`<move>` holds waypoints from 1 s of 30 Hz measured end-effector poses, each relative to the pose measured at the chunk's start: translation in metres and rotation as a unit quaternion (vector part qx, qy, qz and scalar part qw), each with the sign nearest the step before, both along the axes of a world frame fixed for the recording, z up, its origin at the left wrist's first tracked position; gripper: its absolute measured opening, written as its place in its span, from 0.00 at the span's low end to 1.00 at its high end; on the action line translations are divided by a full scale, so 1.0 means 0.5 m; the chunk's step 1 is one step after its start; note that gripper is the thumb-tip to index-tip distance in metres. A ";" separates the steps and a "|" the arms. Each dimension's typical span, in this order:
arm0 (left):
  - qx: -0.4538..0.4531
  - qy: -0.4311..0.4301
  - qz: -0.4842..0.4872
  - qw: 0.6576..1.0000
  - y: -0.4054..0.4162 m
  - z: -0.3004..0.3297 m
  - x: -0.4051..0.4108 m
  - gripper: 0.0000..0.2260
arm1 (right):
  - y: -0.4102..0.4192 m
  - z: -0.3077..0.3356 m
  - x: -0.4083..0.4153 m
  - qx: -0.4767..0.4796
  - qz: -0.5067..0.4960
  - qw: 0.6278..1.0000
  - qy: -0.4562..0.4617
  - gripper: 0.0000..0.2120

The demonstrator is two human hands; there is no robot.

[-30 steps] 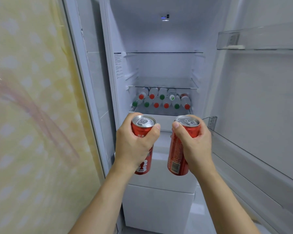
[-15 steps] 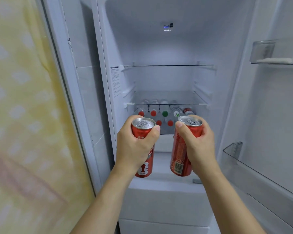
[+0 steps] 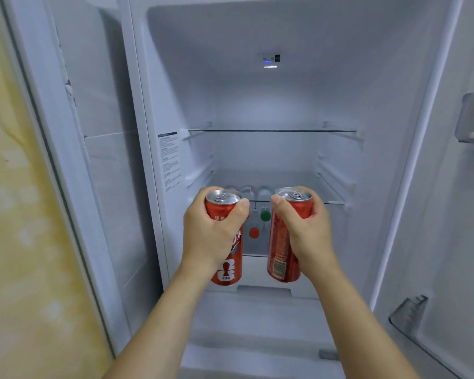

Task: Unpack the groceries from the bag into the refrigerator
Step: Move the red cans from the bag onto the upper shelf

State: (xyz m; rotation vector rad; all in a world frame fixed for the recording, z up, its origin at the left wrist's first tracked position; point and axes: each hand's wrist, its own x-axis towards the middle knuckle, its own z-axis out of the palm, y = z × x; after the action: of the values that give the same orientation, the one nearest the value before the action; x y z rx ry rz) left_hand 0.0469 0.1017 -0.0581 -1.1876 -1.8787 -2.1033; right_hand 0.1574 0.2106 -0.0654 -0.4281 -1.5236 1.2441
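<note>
I face the open refrigerator [image 3: 285, 99]. My left hand [image 3: 211, 231] grips a tall red soda can [image 3: 226, 272] upright, its silver top level with the lower glass shelf. My right hand [image 3: 303, 228] grips a second red can [image 3: 281, 255], also upright, a hand's width to the right. Both cans are held in the air in front of the lower glass shelf [image 3: 331, 201]. Behind them lie several bottles with red and green caps [image 3: 264, 214], mostly hidden by my hands. The grocery bag is out of sight.
An upper glass shelf [image 3: 271, 130] spans the compartment with nothing on it. White drawers [image 3: 257, 324] sit below my hands. The open door on the right carries clear door bins [image 3: 411, 321]. A yellow patterned wall [image 3: 17, 242] stands at the left.
The view has tilted upward and moved closer, showing more of the upper compartment. Both hands have risen with the cans from the drawer level to the lower glass shelf.
</note>
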 end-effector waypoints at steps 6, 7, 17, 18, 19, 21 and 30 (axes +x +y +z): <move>0.011 0.010 0.021 1.000 0.077 0.042 -0.062 0.12 | 0.083 0.034 -0.077 -0.027 0.005 1.000 0.006 0.17; 0.010 0.009 0.023 1.000 0.092 0.046 -0.075 0.12 | 0.095 0.040 -0.088 -0.026 0.005 1.000 0.011 0.16; 0.019 0.015 0.037 0.999 0.235 0.074 -0.184 0.09 | 0.215 0.084 -0.204 -0.032 -0.002 0.999 0.001 0.11; 0.020 0.013 0.038 0.999 0.247 0.074 -0.195 0.10 | 0.223 0.087 -0.213 -0.030 -0.001 1.000 0.001 0.10; 0.021 0.011 0.041 0.999 0.257 0.073 -0.208 0.10 | 0.232 0.088 -0.221 -0.027 -0.001 1.000 -0.002 0.09; 0.017 0.009 0.050 0.999 0.275 0.071 -0.227 0.10 | 0.248 0.087 -0.236 -0.022 -0.003 1.000 -0.008 0.10; 0.015 0.018 0.079 0.997 0.341 0.076 -0.284 0.12 | 0.310 0.080 -0.298 -0.002 -0.004 0.999 -0.032 0.20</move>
State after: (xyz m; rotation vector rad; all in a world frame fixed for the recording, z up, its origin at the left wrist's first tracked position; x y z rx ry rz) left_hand -0.0950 0.2722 -0.0200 -1.0263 -1.8532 -2.0060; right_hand 0.0083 0.3654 -0.0254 -0.4805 -1.5711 1.2380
